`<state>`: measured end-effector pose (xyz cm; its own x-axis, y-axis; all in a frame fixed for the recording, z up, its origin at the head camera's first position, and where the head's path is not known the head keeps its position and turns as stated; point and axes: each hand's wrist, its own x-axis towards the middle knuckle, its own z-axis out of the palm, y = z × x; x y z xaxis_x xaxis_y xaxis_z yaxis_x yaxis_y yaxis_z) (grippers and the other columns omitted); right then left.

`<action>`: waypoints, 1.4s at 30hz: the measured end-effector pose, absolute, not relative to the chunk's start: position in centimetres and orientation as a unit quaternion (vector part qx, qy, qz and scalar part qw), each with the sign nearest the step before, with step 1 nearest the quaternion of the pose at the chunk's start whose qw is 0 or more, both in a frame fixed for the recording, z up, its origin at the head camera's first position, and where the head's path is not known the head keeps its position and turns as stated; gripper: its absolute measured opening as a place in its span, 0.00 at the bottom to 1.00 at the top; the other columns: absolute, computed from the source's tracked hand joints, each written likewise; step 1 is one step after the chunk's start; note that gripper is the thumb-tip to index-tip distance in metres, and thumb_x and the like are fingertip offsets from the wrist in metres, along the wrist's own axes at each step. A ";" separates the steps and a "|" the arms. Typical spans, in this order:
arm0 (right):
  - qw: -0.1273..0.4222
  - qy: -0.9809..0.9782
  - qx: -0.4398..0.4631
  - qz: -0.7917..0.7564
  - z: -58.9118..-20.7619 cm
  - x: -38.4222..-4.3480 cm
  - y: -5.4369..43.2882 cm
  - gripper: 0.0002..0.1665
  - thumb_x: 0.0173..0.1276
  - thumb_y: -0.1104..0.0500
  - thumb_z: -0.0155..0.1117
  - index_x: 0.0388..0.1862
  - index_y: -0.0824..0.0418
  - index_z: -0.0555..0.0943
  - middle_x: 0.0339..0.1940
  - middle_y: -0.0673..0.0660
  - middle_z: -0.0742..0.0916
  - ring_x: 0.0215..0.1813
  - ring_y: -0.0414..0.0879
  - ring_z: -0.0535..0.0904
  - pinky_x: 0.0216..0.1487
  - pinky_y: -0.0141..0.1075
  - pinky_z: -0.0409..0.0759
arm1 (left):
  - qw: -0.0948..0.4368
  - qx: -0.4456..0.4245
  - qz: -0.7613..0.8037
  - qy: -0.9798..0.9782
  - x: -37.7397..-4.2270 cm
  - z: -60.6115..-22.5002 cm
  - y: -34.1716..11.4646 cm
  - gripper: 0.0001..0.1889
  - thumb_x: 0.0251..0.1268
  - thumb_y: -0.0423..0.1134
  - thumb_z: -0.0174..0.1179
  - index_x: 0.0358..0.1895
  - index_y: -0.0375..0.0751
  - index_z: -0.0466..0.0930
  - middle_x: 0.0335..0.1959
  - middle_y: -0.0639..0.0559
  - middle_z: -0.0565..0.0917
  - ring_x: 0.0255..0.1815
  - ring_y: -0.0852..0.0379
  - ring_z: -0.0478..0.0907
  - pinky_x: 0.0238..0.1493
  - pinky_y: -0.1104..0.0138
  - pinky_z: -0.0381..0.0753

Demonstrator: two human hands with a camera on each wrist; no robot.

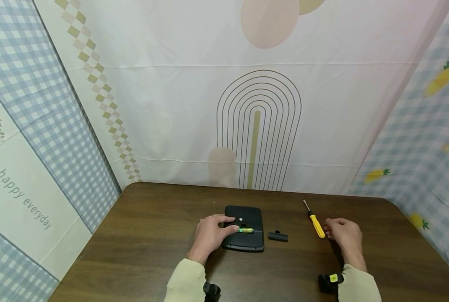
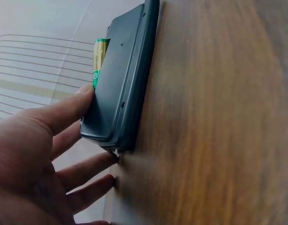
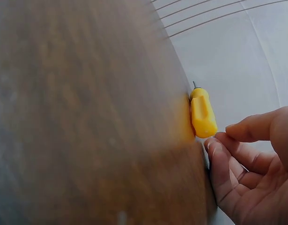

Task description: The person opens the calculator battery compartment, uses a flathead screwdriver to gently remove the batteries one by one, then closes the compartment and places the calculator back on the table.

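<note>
A flat black device, its kind not clear, maybe a calculator (image 1: 243, 243), lies on the table with a single green-and-gold battery (image 1: 246, 230) at its middle. The person's left hand (image 1: 211, 233) reaches over the device's left side. In the left wrist view the thumb touches the near end of the battery (image 2: 100, 58), while the other fingers are spread, loosely bent, by the device's edge. Right of the device lies a small black battery cover (image 1: 278, 236). The right hand (image 1: 346, 235), loosely curled and holding nothing, is beside the yellow handle of a screwdriver (image 1: 317, 226).
The brown wooden table (image 1: 133, 239) has rounded back corners. Behind it hangs a pale patterned cloth (image 1: 171, 105), with blue checked cloths at both sides. Black wrist cameras sit at the sleeves.
</note>
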<state>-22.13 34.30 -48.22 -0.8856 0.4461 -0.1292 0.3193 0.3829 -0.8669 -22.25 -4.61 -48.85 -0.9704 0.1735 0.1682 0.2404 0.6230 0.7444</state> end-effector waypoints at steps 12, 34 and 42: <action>0.055 -0.808 -0.236 0.537 -48.3 -22.5 34.8 0.21 0.80 0.61 0.58 0.55 0.81 0.80 0.27 0.53 0.86 0.25 0.38 0.84 0.29 0.32 0.86 | 0.040 -0.112 -0.420 -0.899 -22.3 -48.9 -4.7 0.18 0.67 0.50 0.75 0.55 0.48 0.93 0.62 0.41 0.86 0.68 0.35 0.78 0.74 0.28 0.54; 0.043 -0.877 -0.100 0.468 -44.6 -22.4 33.6 0.27 0.82 0.50 0.62 0.60 0.75 0.81 0.47 0.67 0.89 0.40 0.47 0.89 0.42 0.41 0.90 | 0.046 -0.116 -0.415 -0.901 -22.2 -48.8 -4.5 0.17 0.67 0.50 0.75 0.55 0.48 0.93 0.61 0.41 0.87 0.67 0.36 0.79 0.74 0.28 0.55; 0.012 -0.910 -0.031 0.414 -42.4 -22.0 31.8 0.30 0.82 0.43 0.62 0.62 0.69 0.81 0.50 0.66 0.88 0.46 0.57 0.88 0.46 0.50 0.88 | 0.042 -0.111 -0.414 -0.903 -22.2 -48.8 -4.5 0.17 0.67 0.49 0.75 0.55 0.48 0.93 0.61 0.41 0.86 0.68 0.36 0.79 0.74 0.28 0.55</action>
